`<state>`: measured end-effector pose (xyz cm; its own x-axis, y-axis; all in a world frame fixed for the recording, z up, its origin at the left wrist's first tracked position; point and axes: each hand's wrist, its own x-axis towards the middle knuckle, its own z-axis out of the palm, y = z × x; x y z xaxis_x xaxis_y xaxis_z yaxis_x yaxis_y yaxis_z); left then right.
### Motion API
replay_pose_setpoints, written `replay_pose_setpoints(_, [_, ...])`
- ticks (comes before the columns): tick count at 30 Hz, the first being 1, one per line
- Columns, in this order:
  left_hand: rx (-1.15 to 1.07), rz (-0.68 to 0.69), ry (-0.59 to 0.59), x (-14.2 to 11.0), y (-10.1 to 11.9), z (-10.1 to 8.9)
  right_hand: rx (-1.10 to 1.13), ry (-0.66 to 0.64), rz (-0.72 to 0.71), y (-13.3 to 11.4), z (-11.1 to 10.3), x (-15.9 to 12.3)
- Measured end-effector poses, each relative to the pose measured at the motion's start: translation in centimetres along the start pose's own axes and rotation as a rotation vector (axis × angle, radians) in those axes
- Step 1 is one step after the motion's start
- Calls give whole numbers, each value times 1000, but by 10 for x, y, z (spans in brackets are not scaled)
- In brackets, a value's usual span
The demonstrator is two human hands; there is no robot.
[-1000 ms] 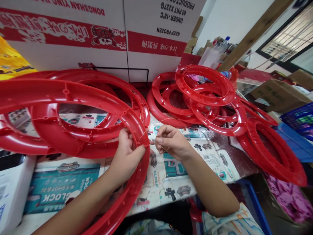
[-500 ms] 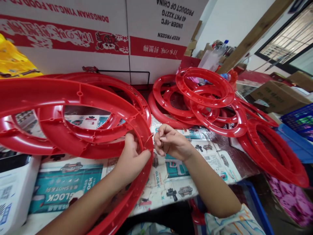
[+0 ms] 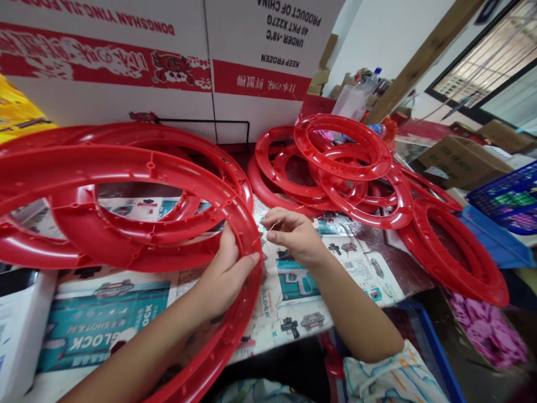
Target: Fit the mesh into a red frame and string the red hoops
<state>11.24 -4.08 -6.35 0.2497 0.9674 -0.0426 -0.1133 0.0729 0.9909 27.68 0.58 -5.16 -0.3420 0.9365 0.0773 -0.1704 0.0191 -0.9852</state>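
My left hand grips the right rim of a large red plastic ring that I hold tilted over the table, thumb on the outer edge and fingers inside. My right hand is just to the right of that rim, fingers pinched on a thin pale thread that runs toward the ring's edge. The lower part of the ring curves down toward my lap.
More red rings lie stacked at the left and in a pile at the right. Printed toy-gun sheets cover the table. White and red cartons stand behind. A blue basket and cardboard boxes sit at right.
The held ring has turned a little in my left hand. My right hand has lifted slightly and pulled the thread away from the rim.
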Motion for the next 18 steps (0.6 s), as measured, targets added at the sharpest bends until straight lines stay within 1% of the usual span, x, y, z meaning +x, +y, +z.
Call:
replay_pose_setpoints(8, [122, -9, -192, -1, -5, -1, -202, -57, -149, -2, 1, -4])
replay_pose_setpoints(11, [163, -14, -236, -2, -7, -1, -300, -14, -222, -6, 3, -6])
replay_pose_setpoints(15, [191, -23, -257, -4, -10, -3, -397, 68, -308, -7, 6, -7])
replay_pose_setpoints(18, [190, -42, -279, -5, -9, -3, -427, 67, -330, -6, 5, -6])
